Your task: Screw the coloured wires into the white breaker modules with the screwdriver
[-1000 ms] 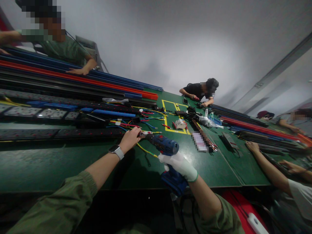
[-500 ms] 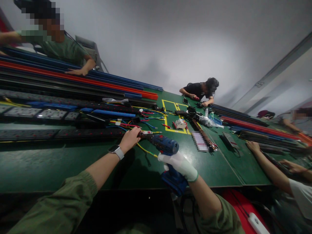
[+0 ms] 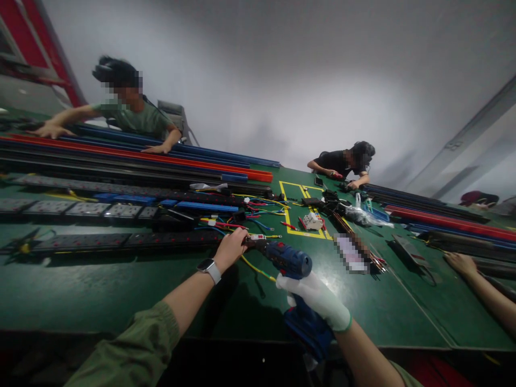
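My right hand (image 3: 320,298), in a white glove, grips a blue cordless drill (image 3: 288,259) whose nose points left. My bare left hand (image 3: 231,248), with a watch on its wrist, is closed at the right end of the nearest black power strip (image 3: 133,241), right by the drill's tip. What its fingers pinch is hidden. Just beyond that tip lies a small white-and-red part (image 3: 258,236). A yellow-green wire (image 3: 258,269) with a bare end runs below the drill. Red, blue and yellow wires (image 3: 258,204) spread from the strips' ends.
More power strips (image 3: 86,208) and orange and blue rails (image 3: 258,174) lie across the green table (image 3: 133,295). A white breaker block (image 3: 312,221) sits by yellow tape marks. Dark rods (image 3: 357,242) lie further right. Co-workers are at the far side; another person's arm (image 3: 487,295) reaches in at right.
My view has shifted, so the table appears lower and further right. Both hands and the drill keep nearly the same position against the power strip. More of the left co-worker shows.
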A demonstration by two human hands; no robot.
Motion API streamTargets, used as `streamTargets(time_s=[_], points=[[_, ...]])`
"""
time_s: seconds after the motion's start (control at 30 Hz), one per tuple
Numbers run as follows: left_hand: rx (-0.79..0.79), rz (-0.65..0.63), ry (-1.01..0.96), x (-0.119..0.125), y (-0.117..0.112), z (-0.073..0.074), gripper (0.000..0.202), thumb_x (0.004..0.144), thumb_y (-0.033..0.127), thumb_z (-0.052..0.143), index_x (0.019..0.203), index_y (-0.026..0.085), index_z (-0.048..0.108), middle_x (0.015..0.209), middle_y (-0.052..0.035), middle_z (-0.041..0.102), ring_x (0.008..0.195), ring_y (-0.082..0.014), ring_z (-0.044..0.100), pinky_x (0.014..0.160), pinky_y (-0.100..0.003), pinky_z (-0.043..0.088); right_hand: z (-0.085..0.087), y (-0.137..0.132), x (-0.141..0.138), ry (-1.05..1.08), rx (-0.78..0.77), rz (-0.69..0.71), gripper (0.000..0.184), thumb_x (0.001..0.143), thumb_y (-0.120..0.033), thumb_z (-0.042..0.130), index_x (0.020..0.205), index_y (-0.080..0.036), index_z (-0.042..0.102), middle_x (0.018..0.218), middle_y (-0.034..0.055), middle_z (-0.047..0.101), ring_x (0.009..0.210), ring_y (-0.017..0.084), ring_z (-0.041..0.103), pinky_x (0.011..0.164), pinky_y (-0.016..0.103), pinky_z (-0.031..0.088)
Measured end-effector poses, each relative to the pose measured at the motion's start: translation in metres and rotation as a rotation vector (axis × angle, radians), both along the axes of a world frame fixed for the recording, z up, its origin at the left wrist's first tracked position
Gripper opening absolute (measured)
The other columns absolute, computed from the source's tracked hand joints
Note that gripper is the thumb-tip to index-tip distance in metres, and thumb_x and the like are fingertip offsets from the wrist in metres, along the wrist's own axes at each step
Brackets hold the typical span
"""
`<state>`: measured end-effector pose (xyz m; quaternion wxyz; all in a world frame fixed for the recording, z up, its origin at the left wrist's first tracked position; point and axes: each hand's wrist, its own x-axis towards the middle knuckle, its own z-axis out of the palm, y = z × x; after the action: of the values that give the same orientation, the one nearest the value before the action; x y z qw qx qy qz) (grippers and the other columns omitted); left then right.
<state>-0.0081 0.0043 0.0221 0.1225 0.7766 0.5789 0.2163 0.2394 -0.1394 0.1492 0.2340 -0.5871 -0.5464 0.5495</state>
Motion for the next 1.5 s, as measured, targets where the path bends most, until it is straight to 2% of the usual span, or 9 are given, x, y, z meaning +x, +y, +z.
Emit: streamTargets(time_s=[0.23, 0.37, 0.47, 0.6, 0.83, 1.03, 1.2, 1.4, 1.5], points=[[-0.022, 0.021, -0.041, 0.001, -0.003, 0.005, 0.016, 0.099, 0.035, 0.069, 0.111, 0.024, 0.069, 0.12, -0.0079, 0.068, 0.11, -0.0237, 0.07, 0.094, -0.033, 0.05, 0.001, -0.002, -0.001, -0.014, 0.056, 0.024, 0.037, 0.084, -0.054, 0.073, 0.091, -0.019, 0.064, 0.058, -0.003, 0.059, 0.052, 0.012, 0.051, 0.054, 0.025, 0.04], [-0.006, 0.009, -0.028, -0.001, -0.004, 0.007, 0.014, 0.098, 0.028, 0.068, 0.112, 0.023, 0.068, 0.123, -0.0094, 0.068, 0.111, -0.0245, 0.07, 0.094, -0.034, 0.051, -0.003, 0.0, -0.001, -0.042, 0.063, 0.024, 0.043, 0.083, -0.061, 0.073, 0.091, -0.02, 0.063, 0.06, -0.0021, 0.059, 0.054, 0.014, 0.052, 0.055, 0.027, 0.041], [-0.003, -0.005, -0.009, -0.002, -0.002, 0.005, 0.019, 0.098, 0.028, 0.068, 0.117, 0.024, 0.068, 0.125, -0.0114, 0.067, 0.113, -0.0255, 0.069, 0.095, -0.036, 0.051, -0.004, 0.004, -0.001, -0.105, 0.035, 0.034, 0.047, 0.079, -0.067, 0.073, 0.082, -0.022, 0.061, 0.058, 0.0, 0.059, 0.051, 0.015, 0.05, 0.052, 0.029, 0.038], [-0.002, 0.002, 0.0, -0.003, 0.002, 0.001, 0.022, 0.099, 0.039, 0.068, 0.116, 0.025, 0.069, 0.121, -0.0126, 0.068, 0.113, -0.026, 0.069, 0.095, -0.037, 0.052, 0.0, 0.005, -0.002, -0.126, 0.098, 0.059, 0.048, 0.078, -0.069, 0.071, 0.074, -0.023, 0.058, 0.056, 0.001, 0.058, 0.052, 0.016, 0.051, 0.055, 0.031, 0.041], [0.012, -0.007, -0.015, -0.001, 0.0, 0.001, 0.019, 0.1, 0.032, 0.066, 0.117, 0.023, 0.067, 0.125, -0.0117, 0.067, 0.112, -0.0252, 0.069, 0.095, -0.035, 0.051, 0.002, 0.001, -0.003, -0.082, 0.048, 0.027, 0.044, 0.081, -0.064, 0.07, 0.085, -0.021, 0.06, 0.06, -0.0003, 0.06, 0.053, 0.014, 0.05, 0.052, 0.028, 0.037], [0.008, -0.016, -0.014, 0.0, -0.002, 0.006, 0.018, 0.102, 0.038, 0.063, 0.114, 0.024, 0.066, 0.123, -0.0095, 0.068, 0.112, -0.0247, 0.068, 0.095, -0.035, 0.05, 0.004, -0.001, -0.003, -0.059, 0.069, 0.039, 0.041, 0.082, -0.059, 0.072, 0.087, -0.021, 0.06, 0.057, -0.0024, 0.058, 0.052, 0.013, 0.049, 0.053, 0.028, 0.037], [-0.003, -0.025, 0.005, 0.0, -0.001, 0.005, 0.014, 0.101, 0.021, 0.061, 0.114, 0.024, 0.065, 0.125, -0.009, 0.067, 0.112, -0.0239, 0.068, 0.094, -0.034, 0.049, -0.004, 0.002, 0.0, 0.031, 0.06, 0.057, 0.042, 0.082, -0.056, 0.075, 0.098, -0.02, 0.062, 0.061, -0.0025, 0.06, 0.054, 0.014, 0.053, 0.056, 0.028, 0.04], [0.032, -0.023, 0.026, 0.0, -0.001, 0.001, 0.018, 0.103, 0.038, 0.062, 0.114, 0.024, 0.064, 0.122, -0.0073, 0.067, 0.107, -0.0239, 0.069, 0.089, -0.033, 0.049, -0.016, 0.007, 0.006, 0.048, 0.081, 0.082, 0.046, 0.085, -0.056, 0.075, 0.107, -0.018, 0.062, 0.062, -0.0039, 0.058, 0.054, 0.014, 0.054, 0.057, 0.029, 0.041], [0.043, -0.021, 0.046, 0.0, 0.0, 0.0, 0.014, 0.103, 0.033, 0.062, 0.114, 0.024, 0.064, 0.122, -0.0059, 0.066, 0.106, -0.0229, 0.069, 0.089, -0.032, 0.049, -0.013, 0.006, 0.004, 0.049, 0.069, 0.063, 0.051, 0.082, -0.057, 0.077, 0.111, -0.019, 0.06, 0.065, -0.0046, 0.058, 0.053, 0.013, 0.053, 0.056, 0.029, 0.04]])
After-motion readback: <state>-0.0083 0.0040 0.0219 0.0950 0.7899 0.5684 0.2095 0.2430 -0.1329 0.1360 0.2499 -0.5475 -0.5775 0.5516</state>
